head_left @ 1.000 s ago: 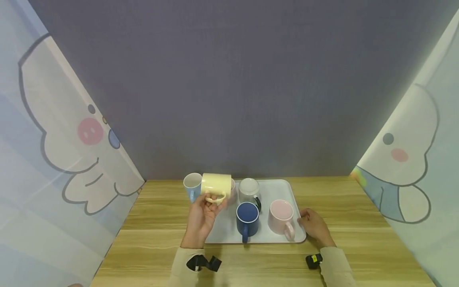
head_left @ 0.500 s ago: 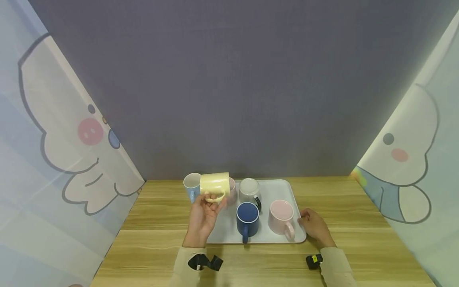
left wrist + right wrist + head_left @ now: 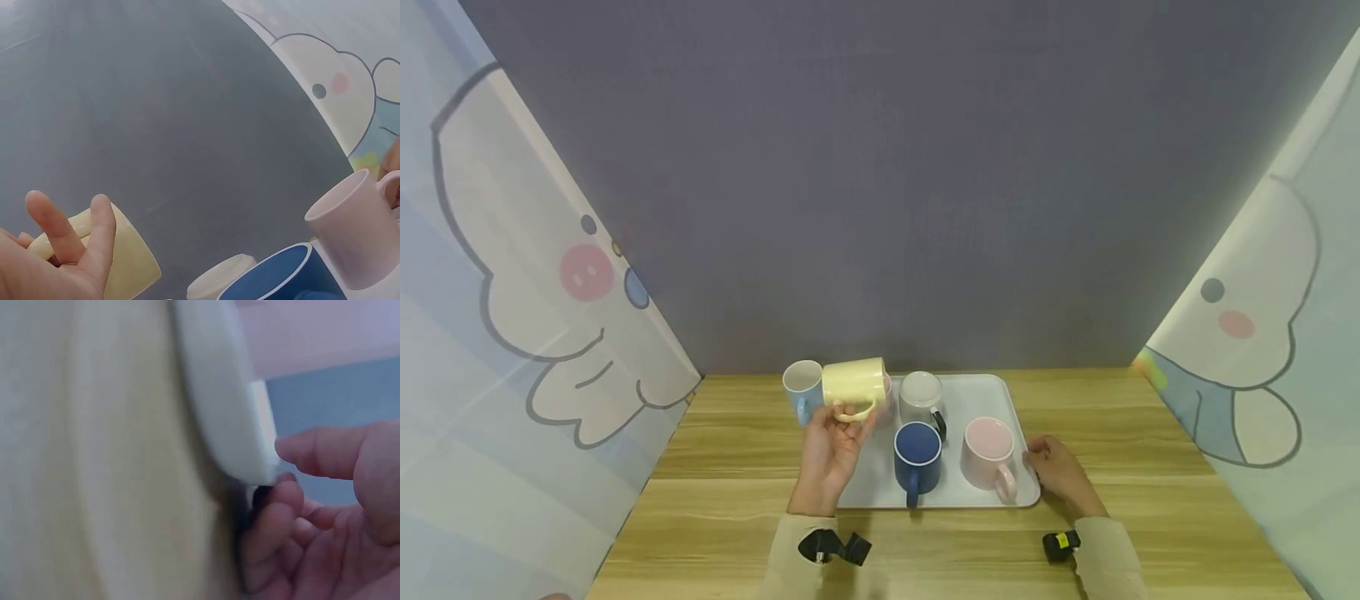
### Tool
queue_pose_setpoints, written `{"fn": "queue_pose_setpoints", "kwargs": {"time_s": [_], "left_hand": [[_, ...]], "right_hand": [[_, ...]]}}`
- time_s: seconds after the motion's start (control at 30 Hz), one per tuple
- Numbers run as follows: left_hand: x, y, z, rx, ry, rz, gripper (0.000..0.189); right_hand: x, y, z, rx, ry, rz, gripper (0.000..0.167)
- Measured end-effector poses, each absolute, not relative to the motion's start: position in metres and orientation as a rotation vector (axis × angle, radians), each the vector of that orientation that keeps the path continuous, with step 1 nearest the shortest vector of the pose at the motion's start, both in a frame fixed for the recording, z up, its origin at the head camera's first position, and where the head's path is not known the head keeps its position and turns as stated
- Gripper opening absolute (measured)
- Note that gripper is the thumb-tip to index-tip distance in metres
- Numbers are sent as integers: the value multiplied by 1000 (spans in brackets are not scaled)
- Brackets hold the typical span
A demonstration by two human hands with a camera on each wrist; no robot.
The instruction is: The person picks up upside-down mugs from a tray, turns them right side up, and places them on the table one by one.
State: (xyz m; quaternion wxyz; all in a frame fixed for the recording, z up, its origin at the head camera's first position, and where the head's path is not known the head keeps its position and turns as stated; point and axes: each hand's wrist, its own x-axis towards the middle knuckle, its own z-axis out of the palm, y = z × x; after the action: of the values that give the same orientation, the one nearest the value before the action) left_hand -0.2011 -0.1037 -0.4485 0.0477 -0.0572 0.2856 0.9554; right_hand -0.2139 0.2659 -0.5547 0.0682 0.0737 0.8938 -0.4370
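My left hand point(image 3: 831, 454) grips a pale yellow mug point(image 3: 853, 383) by its handle. The mug is held on its side above the left part of the white tray point(image 3: 955, 492). In the left wrist view the fingers wrap the handle of the yellow mug point(image 3: 132, 265). A light blue mug point(image 3: 802, 383) stands just left of it. Partly hidden behind the yellow mug is a pink mug point(image 3: 888, 407). At the tray's right edge my right hand point(image 3: 1060, 475) pinches the rim, thumb on top and fingers curled below in the right wrist view.
On the tray stand a white mug point(image 3: 917, 398) with a dark handle, a dark blue mug point(image 3: 917, 462) and another pink mug point(image 3: 987, 458). Beneath lies a wooden table point(image 3: 715, 500). A grey panel point(image 3: 880, 208) rises behind, with printed cloth point(image 3: 1285, 333) at the sides.
The yellow mug shifts slightly left, then back right, and its right end now tips a little higher. My left forearm has moved slightly right. The right hand stays at the tray.
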Motion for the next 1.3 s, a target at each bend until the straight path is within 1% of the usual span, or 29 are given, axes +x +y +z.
{"fn": "queue_pose_setpoints", "kwargs": {"time_s": [0.13,0.33,0.43,0.53,0.63,0.77,0.9,1.0,1.17,1.3], "left_hand": [[-202,-100,-447,-180,871,2908,34],[-203,-94,-445,-182,893,2903,33],[-203,-90,-445,-171,874,2900,31],[-201,-85,-446,-146,849,2891,28],[-199,-79,-446,-156,838,2886,27],[-198,-71,-445,-175,873,2872,29],[-196,-63,-446,-160,867,2852,33],[-193,-57,-447,-135,875,2827,34],[-190,-50,-448,-95,907,2788,32],[-189,-47,-451,-34,939,2763,36]], "right_hand": [[-212,261,-539,196,2731,-1351,36],[-209,231,-496,170,2879,-1512,25],[-204,208,-475,100,2790,-1688,22],[-197,183,-462,64,2583,-1877,20],[-192,161,-455,24,2328,-2040,19],[-190,139,-453,-75,2061,-2138,24],[-191,127,-453,-158,1869,-2154,37],[-191,122,-453,-186,1732,-2183,43],[-194,117,-450,-201,1462,-2271,26],[-196,116,-447,-221,1261,-2287,25]]}}
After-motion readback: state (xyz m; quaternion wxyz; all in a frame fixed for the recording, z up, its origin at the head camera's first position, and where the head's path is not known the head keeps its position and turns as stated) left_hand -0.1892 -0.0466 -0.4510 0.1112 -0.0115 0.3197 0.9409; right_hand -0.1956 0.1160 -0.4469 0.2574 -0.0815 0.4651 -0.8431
